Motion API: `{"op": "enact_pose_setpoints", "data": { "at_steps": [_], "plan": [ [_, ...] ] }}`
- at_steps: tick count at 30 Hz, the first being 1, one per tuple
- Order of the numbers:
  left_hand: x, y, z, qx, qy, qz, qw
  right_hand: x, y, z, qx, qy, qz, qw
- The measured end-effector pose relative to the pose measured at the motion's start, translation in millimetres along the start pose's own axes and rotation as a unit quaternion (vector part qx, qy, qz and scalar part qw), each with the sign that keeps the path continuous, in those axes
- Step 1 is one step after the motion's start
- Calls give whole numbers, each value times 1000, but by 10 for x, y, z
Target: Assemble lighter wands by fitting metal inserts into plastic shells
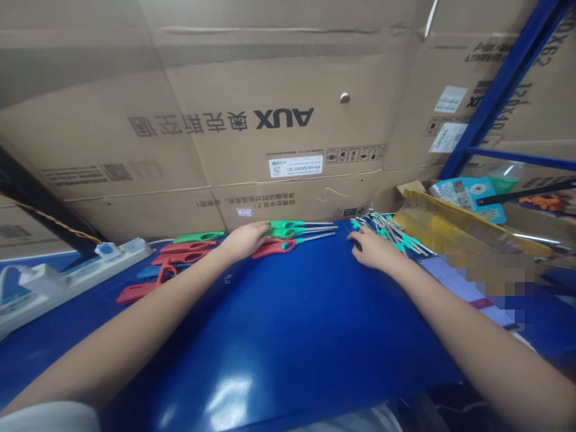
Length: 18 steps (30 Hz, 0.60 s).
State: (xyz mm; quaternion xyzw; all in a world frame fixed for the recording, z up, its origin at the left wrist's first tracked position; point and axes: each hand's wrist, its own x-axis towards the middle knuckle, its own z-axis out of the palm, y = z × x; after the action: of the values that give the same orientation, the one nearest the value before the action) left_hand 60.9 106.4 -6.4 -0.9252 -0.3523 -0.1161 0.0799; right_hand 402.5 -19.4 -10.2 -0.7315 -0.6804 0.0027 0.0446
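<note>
Basically, metal rods with teal parts lie on the blue table, beside the right hand, the nearer one; long axis slants rightward and toward the person. Left hand is well apart, at the green handles and red handle, shafts pointing right. Right fingers loosely curled, left fingers bent downward; can't tell either grip.

Lighters: green and red handles, silver tubes
Loose handles, nine o'clock: red, green, blue
Rods, three o'clock: silver, turquoise pieces
Table, six o'clock: blue
Cardboard, twelve o'clock: brown, black print
</note>
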Motion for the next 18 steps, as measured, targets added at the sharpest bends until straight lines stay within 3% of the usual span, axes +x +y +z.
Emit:
{"op": "enact_pose_setpoints", "data": {
  "at_steps": [18],
  "plan": [
    [-102,139,-83,57,-7,-95,994,4,-4,5,1,-13,-1,1000]
  ]
}}
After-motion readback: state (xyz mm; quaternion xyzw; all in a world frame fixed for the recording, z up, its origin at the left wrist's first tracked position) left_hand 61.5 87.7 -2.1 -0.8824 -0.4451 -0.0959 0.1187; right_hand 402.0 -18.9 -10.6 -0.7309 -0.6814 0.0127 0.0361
